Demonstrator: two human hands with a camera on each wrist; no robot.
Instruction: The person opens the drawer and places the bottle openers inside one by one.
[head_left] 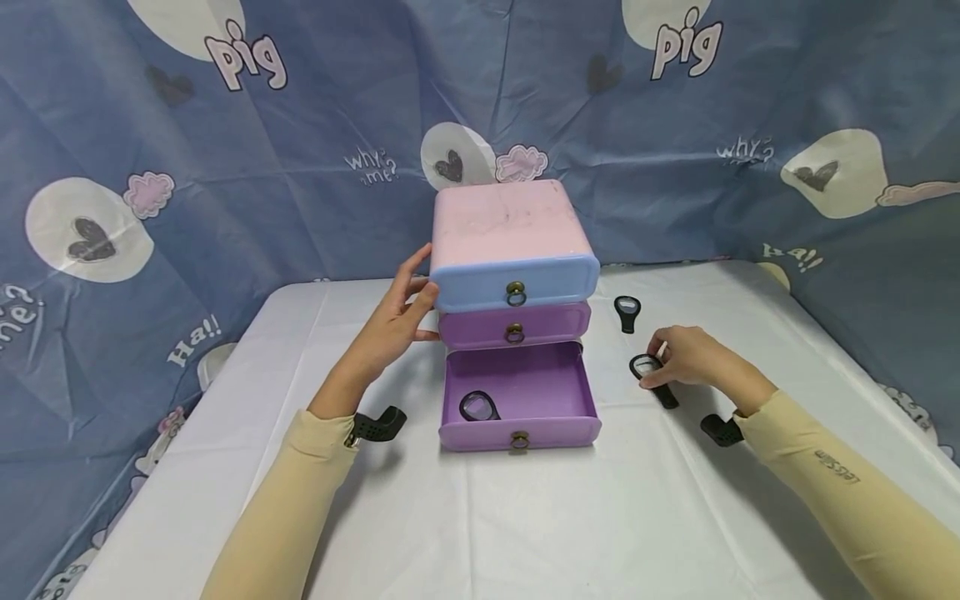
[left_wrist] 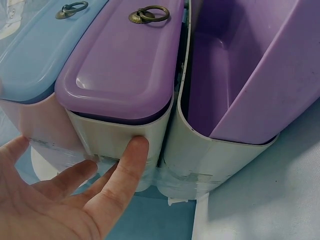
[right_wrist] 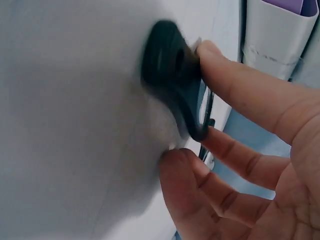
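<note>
A small three-drawer chest (head_left: 510, 225) with a pink top stands mid-table. Its blue top drawer (left_wrist: 40, 50) and purple middle drawer (left_wrist: 120, 65) are closed. The purple bottom drawer (head_left: 517, 387) is pulled out, with a black bottle opener (head_left: 478, 407) lying inside it. My left hand (head_left: 401, 312) rests with straight fingers (left_wrist: 125, 165) against the chest's left side. To the right of the chest, my right hand (head_left: 675, 358) pinches a second black bottle opener (right_wrist: 172, 70) between thumb and fingers at the tablecloth.
A third black opener (head_left: 627, 312) lies on the white tablecloth (head_left: 525, 517) behind my right hand. A blue printed cloth (head_left: 225, 167) hangs behind and beside the table. The open drawer juts toward me.
</note>
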